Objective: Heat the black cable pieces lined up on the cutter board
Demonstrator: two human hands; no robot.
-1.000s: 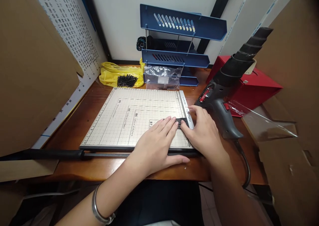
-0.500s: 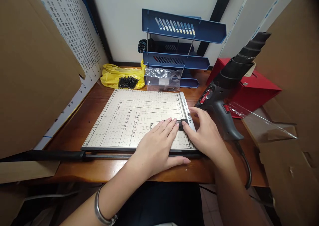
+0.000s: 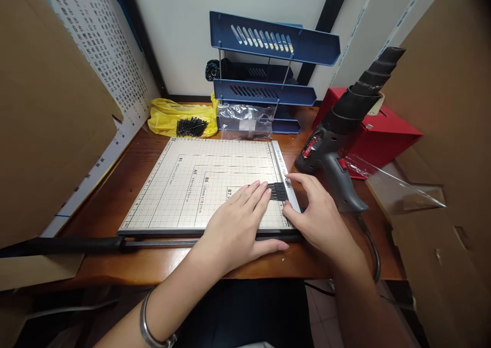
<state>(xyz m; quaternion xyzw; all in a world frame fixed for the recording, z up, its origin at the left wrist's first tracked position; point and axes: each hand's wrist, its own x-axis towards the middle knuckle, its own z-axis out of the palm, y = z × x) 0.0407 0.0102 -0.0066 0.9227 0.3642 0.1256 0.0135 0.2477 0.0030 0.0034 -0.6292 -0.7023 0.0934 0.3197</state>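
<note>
A row of thin black strips [image 3: 276, 191] lies side by side on the gridded board of a paper cutter [image 3: 164, 200], their right ends against its metal rail [image 3: 279, 158]. My left hand [image 3: 238, 223] rests flat over the strips' left part, hiding it, with the thumb stretched out past the board's front edge. At the rail, my right hand [image 3: 320, 217] has thumb and fingers apart, the thumb just in front of the strips and the fingertips by the rail. The cutter's black-handled arm [image 3: 99, 244] is down along the front edge.
A heat gun [image 3: 341, 133] stands right of the cutter, before a red box [image 3: 395, 141]. Behind are a blue tiered rack [image 3: 264, 90], a clear plastic bag [image 3: 245, 123] and a yellow bag [image 3: 163, 118] with a pile of short black pieces [image 3: 192, 127]. Cardboard flanks both sides.
My right thumb has drawn back off the strips toward me, uncovering their right ends. My left hand stays flat on them. The whole view has shifted slightly.
</note>
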